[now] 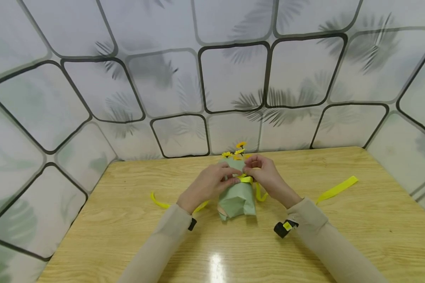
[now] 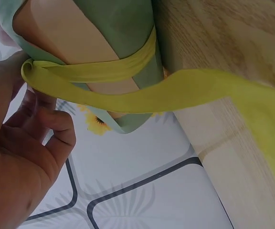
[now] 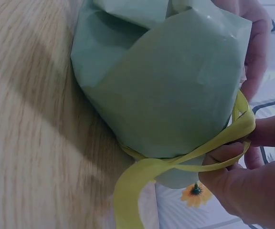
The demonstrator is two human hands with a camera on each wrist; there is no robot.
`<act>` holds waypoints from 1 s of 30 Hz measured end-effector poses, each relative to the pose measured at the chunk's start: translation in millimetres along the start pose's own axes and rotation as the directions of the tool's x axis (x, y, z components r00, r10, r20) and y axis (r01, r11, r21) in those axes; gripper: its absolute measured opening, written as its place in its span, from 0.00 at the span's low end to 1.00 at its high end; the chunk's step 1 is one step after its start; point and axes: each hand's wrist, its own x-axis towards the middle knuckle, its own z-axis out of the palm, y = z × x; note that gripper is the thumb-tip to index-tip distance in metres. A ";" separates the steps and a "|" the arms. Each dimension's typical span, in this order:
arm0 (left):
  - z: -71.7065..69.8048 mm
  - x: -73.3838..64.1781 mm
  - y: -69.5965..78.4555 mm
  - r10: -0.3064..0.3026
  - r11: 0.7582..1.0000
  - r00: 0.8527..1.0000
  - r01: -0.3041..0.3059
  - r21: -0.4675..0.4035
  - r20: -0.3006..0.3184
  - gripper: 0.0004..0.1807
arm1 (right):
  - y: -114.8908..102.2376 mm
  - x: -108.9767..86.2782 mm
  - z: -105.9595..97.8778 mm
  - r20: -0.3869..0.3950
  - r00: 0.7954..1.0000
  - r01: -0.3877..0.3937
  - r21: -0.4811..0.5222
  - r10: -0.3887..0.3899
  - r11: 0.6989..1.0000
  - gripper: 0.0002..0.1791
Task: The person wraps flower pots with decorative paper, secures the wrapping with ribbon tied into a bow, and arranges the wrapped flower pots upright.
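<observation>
A small bouquet wrapped in pale green paper (image 1: 236,200) lies on the wooden table, with yellow and orange flowers (image 1: 239,151) showing at its far end. Around its wrapping runs a yellow ribbon (image 2: 99,71), tan paper showing beside it in the left wrist view. My left hand (image 1: 209,181) pinches the ribbon at the front of the bundle, where it folds back into a loop by the fingertips. From the other side my right hand (image 1: 265,175) pinches a ribbon loop (image 3: 237,126) between thumb and fingers. The ribbon's crossing point is partly hidden by the fingers.
One ribbon tail (image 1: 338,188) stretches across the table to the right, another (image 1: 159,201) curls out on the left. Behind the wooden table (image 1: 127,228) and at both sides stands a patterned wall covering (image 1: 233,78). Black wrist cameras (image 1: 285,228) sit by the sleeves.
</observation>
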 end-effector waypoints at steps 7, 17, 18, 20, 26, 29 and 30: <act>0.5 -0.2 1.5 0.041 0.998 0.999 -0.041 0.046 0.001 0.10 | 3.4 -1.1 -4.1 0.008 1.000 0.005 -0.016 -0.005 1.000 0.13; 6.5 3.7 0.5 -0.089 0.996 0.993 0.086 0.040 0.078 0.14 | 8.5 -4.6 -14.1 0.188 0.967 0.199 -0.127 -0.173 0.972 0.19; 7.0 4.2 0.4 -0.107 0.994 0.990 0.105 0.030 0.091 0.15 | 9.4 -5.4 -15.3 0.214 0.955 0.236 -0.136 -0.204 0.962 0.18; 7.4 5.2 0.1 -0.141 0.990 0.984 0.142 -0.002 0.111 0.16 | 11.3 -6.3 -16.8 0.246 0.929 0.320 -0.166 -0.275 0.933 0.17; 5.3 6.7 -0.4 -0.189 0.970 0.972 0.207 -0.129 0.142 0.19 | 11.7 -10.7 -14.4 0.232 0.894 0.437 -0.267 -0.382 0.859 0.08; 3.8 6.1 -0.5 -0.208 0.956 0.965 0.235 -0.178 0.157 0.20 | 11.1 -12.6 -12.9 0.225 0.886 0.456 -0.277 -0.404 0.846 0.05; 3.3 5.7 -0.3 -0.216 0.950 0.963 0.246 -0.195 0.161 0.21 | 11.9 -12.6 -12.6 0.225 0.881 0.468 -0.280 -0.417 0.838 0.05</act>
